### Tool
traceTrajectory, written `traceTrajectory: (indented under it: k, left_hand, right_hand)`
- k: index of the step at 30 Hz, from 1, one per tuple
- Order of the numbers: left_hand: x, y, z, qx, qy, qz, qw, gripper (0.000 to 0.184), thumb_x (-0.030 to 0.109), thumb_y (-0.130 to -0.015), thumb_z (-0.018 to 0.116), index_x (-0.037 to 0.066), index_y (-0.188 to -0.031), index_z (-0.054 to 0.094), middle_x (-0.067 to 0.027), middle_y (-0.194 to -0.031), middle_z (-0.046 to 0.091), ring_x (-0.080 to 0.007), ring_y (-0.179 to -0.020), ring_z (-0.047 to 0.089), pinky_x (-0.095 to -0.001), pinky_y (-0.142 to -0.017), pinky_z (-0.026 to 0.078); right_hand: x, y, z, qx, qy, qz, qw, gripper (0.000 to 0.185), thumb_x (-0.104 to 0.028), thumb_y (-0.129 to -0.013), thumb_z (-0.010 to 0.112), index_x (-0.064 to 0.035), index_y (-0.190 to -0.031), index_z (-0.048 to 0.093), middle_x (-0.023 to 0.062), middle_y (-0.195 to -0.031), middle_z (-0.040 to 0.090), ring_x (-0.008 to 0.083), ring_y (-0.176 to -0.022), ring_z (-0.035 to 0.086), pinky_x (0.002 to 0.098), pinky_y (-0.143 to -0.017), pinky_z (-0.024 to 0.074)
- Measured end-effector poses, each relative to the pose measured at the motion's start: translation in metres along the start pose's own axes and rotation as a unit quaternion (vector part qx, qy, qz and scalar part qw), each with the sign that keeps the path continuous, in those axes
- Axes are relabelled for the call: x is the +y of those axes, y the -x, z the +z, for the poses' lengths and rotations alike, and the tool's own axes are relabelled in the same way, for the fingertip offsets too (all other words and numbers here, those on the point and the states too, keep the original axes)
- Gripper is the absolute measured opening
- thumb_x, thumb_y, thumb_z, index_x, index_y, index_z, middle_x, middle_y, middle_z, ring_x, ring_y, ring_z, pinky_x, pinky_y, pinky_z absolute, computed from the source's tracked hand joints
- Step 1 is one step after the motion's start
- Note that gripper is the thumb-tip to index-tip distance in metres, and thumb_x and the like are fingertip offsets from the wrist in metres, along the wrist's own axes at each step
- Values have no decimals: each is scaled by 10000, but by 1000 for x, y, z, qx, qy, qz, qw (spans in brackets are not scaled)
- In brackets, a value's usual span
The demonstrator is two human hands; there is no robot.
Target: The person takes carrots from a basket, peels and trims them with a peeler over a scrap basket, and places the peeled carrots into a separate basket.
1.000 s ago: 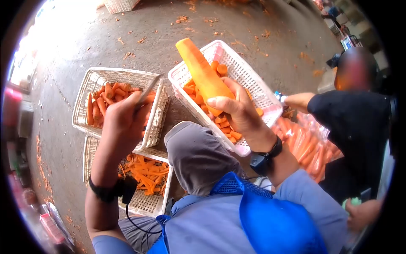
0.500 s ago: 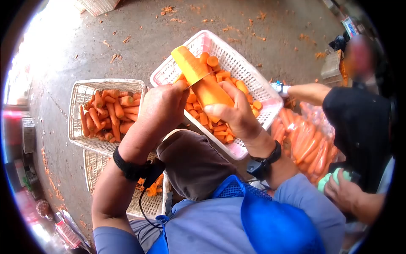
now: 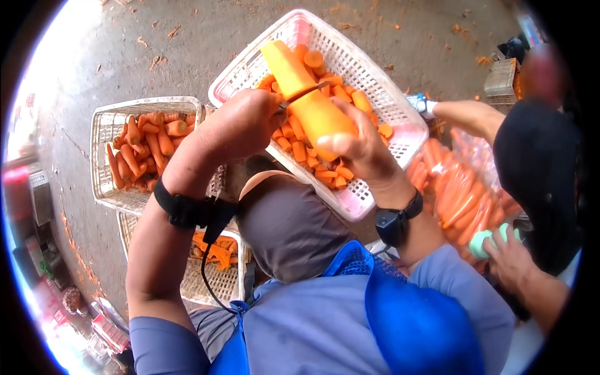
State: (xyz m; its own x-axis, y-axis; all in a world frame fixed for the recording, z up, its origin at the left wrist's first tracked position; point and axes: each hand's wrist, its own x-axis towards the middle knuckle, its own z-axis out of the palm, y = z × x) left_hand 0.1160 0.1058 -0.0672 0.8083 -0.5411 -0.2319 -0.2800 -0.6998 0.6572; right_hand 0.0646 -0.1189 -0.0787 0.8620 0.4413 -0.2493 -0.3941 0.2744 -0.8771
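Observation:
My left hand (image 3: 253,119) is closed around a knife (image 3: 321,86), whose thin blade lies across a thick, peeled, orange squash (image 3: 320,122). A dark gap now runs along the blade between the squash's upper part (image 3: 287,67) and its lower part. My right hand (image 3: 365,150) grips the lower part, thumb on the near end. Both hands are above a white plastic basket (image 3: 381,94) holding orange cut chunks (image 3: 300,150). My left fingers partly hide the knife's handle.
To the left stands a basket (image 3: 103,187) of whole carrots (image 3: 140,147), above another basket (image 3: 234,284) with orange scraps. At right, a person in black (image 3: 531,181) holds something pale green (image 3: 484,242) near clear bags of carrots (image 3: 462,200). Scraps lie on the concrete floor.
The cut has widened into a gap, with the squash's upper part parting from the lower one. The view has shifted, so the baskets appear higher.

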Motion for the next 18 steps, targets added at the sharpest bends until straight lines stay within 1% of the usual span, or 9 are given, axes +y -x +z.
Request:
traceTrajectory:
  k: [1,4,5,6,9,12,13,16,18]
  left_hand:
    - [-3,-2,-2,-24,-5,-15,1000,152,106,-910,647,-43,-877,661,-186,-665,628,-242,-589,623,-376,-587,491]
    - [-7,3,-5,-51,108,-22,993,208,178,-918,666,-26,-884,688,-138,-646,643,-197,-602,632,-364,-578,494]
    - [-9,3,-11,-76,153,-69,983,211,188,-919,668,-20,-888,689,-69,-629,611,-130,-581,580,-324,-543,470]
    - [-15,4,-11,-52,176,-57,981,204,161,-939,642,-30,-889,689,-33,-624,582,-107,-557,541,-297,-519,445]
    - [-22,23,-19,14,254,-68,965,177,113,-968,615,-49,-951,683,0,-645,574,-87,-552,524,-272,-502,425]
    - [-38,50,-20,81,259,-108,956,181,134,-976,623,-40,-977,673,9,-649,560,-81,-584,542,-265,-532,437]
    - [-42,58,-20,88,250,-120,957,174,128,-974,621,-38,-977,672,9,-650,558,-81,-584,541,-263,-535,437]
    - [-48,84,-18,110,225,-152,956,155,113,-970,618,-34,-978,668,11,-652,551,-78,-584,535,-257,-540,434]
    - [-47,100,-17,126,214,-160,955,145,106,-967,617,-31,-977,665,13,-650,543,-75,-582,527,-251,-539,428]
  right_hand:
    - [-2,-1,2,16,91,-42,995,607,-229,-756,744,23,-1267,534,54,-1062,620,105,-935,609,241,-796,521]
    - [-17,6,6,29,36,34,998,659,-220,-743,757,34,-1300,513,52,-1112,604,116,-1035,587,247,-909,487]
    - [-8,2,-2,28,36,16,999,691,-225,-743,765,24,-1329,498,63,-1131,606,125,-1016,602,253,-882,504]
    - [-5,-1,-9,23,12,17,999,735,-241,-728,763,36,-1346,478,79,-1115,605,141,-977,614,264,-846,519]
    - [-3,-9,-26,-5,-56,21,998,801,-236,-715,770,46,-1386,435,124,-1080,612,187,-841,648,296,-737,551]
    - [10,-9,-32,16,-48,7,999,678,-118,-773,774,-6,-1368,470,78,-1127,613,140,-963,640,284,-779,557]
    - [12,-9,-32,15,-69,20,997,673,-96,-788,782,-7,-1373,460,84,-1119,616,135,-939,651,273,-754,560]
    - [11,-14,-31,61,-97,63,991,682,-117,-801,797,-14,-1379,451,90,-1105,620,118,-936,651,247,-755,557]
    - [20,-19,-37,146,48,-9,988,752,-136,-802,806,31,-1414,401,134,-1157,621,158,-990,654,262,-802,556]
